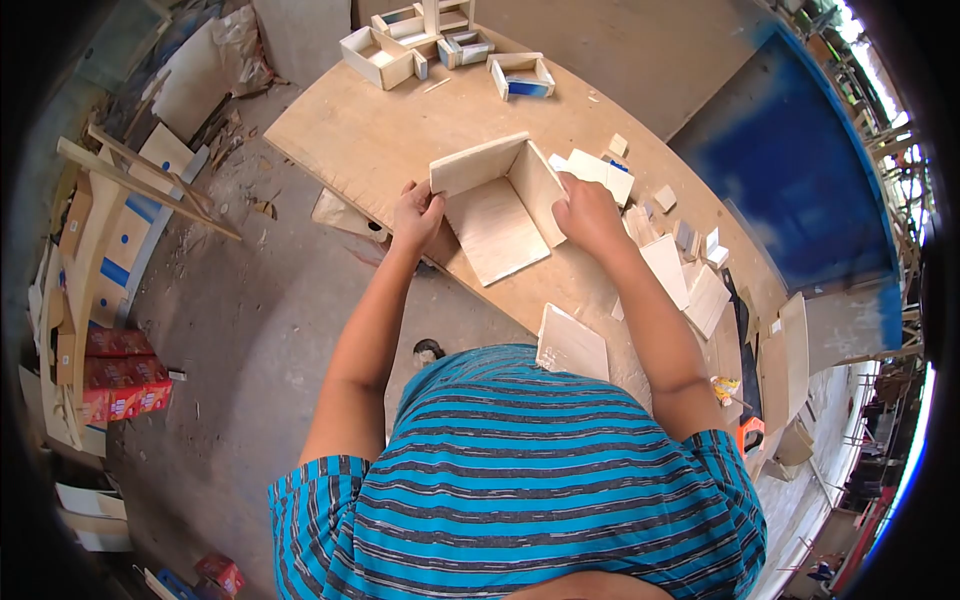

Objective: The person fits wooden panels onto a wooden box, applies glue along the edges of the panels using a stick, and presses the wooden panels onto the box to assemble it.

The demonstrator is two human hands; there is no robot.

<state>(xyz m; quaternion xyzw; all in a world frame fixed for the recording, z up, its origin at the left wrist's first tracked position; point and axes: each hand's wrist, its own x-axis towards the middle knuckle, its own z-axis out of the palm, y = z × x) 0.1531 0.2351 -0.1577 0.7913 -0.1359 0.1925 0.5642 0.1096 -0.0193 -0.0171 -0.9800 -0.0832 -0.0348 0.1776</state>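
A wooden box piece (497, 228), made of a flat panel with two upright walls meeting at a far corner, lies on the wooden table (345, 135). My left hand (418, 214) grips the left end of its back wall, thumb and fingers closed on the board. At the other side my right hand (588, 212) is closed round the edge of the right wall. Just right of that hand lie pale flat boards (597, 175). A separate square panel (572, 343) rests at the table's near edge, close to my body.
Several small wooden boxes (380, 60) stand at the table's far end. Wood blocks and boards (665, 268) lie scattered on the right. A blue-painted panel (800, 170) is beyond the table. Red boxes (125, 375) sit on the floor at left.
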